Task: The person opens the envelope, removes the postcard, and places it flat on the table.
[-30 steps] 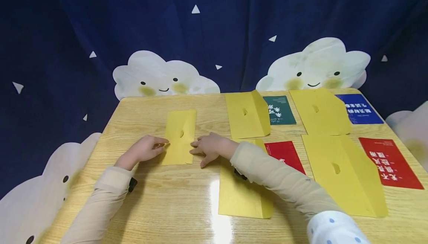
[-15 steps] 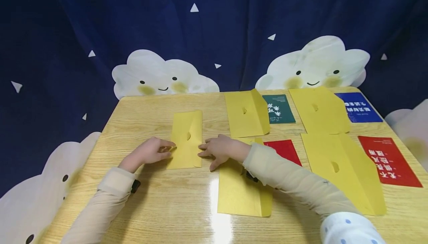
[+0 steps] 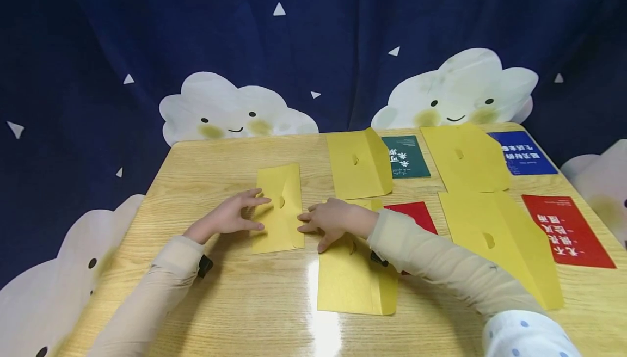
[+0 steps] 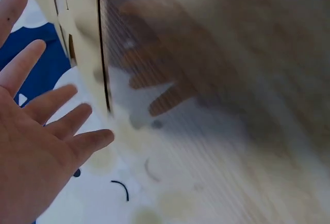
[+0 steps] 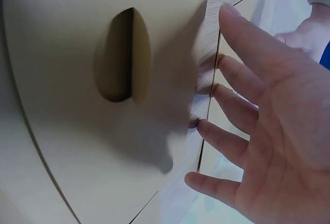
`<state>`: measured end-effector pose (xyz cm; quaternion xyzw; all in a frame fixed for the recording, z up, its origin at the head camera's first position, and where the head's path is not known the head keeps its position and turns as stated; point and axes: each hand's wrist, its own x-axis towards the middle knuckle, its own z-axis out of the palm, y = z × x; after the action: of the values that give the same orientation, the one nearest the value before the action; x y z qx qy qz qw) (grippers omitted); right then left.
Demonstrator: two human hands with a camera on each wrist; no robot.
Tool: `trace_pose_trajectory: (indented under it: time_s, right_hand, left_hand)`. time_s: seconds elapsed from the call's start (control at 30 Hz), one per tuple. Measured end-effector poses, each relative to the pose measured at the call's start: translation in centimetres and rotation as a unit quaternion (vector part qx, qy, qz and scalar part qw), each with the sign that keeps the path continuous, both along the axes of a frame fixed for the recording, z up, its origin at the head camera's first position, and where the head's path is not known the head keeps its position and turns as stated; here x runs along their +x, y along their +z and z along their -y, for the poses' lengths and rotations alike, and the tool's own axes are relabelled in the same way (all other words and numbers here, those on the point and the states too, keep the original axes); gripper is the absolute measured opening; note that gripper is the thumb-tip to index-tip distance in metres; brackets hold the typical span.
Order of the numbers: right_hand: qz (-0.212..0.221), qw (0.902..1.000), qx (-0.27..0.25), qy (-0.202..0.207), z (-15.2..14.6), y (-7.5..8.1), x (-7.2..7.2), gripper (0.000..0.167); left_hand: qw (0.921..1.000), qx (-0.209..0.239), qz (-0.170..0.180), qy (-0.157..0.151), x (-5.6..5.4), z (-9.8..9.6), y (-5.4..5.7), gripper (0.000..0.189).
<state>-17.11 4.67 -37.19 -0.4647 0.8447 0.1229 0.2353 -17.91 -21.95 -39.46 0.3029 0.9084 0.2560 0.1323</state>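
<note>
A small closed yellow envelope (image 3: 289, 232) with a half-moon slot lies on the left part of the table. My left hand (image 3: 227, 215) hovers over its left edge, fingers spread; in the left wrist view the left hand (image 4: 46, 152) holds nothing. The fingertips of my right hand (image 3: 338, 220) rest along the envelope's right edge. In the right wrist view, the right hand (image 5: 278, 115) has fairly straight, parted fingers. Under the right wrist lies a larger yellow envelope (image 3: 352, 289) with its flap unfolded, its slot (image 5: 121, 53) large in the right wrist view.
More yellow envelopes with unfolded flaps lie at the back middle (image 3: 355, 174), back right (image 3: 462, 161) and front right (image 3: 495, 237). Beside them are a green card (image 3: 411, 158), a blue card (image 3: 529, 155), a red card (image 3: 570, 232) and another red card (image 3: 416, 215), partly covered.
The small envelope has slid to the right, both hands moving along with it. Most recently the left hand's fingers have spread and come off its left edge; the right fingertips stay at the right edge.
</note>
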Motion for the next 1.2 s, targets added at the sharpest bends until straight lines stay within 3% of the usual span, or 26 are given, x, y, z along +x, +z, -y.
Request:
trace_pose_trajectory:
  time_s: [0.23, 0.47, 0.87, 1.2]
  right_hand:
    - [0.007, 1.0, -0.001, -0.005, -0.1, -0.1, 0.0, 0.066]
    - [0.005, 0.9999, -0.008, -0.003, -0.1, -0.3, 0.1, 0.066]
    - [0.019, 0.9993, -0.031, -0.01, -0.4, -0.6, -0.3, 0.064]
    - [0.034, 0.9972, -0.066, -0.01, -0.6, -0.6, -0.4, 0.061]
  left_hand:
    - [0.9986, 0.013, 0.048, 0.015, -2.3, -1.0, -0.7, 0.068]
    - [0.9968, -0.009, 0.073, 0.031, -3.2, -2.1, -1.3, 0.068]
    - [0.999, -0.015, 0.026, 0.032, -3.2, -3.6, -1.6, 0.057]
    - [0.9951, 0.063, 0.0, 0.076, -3.5, -4.3, -2.6, 0.034]
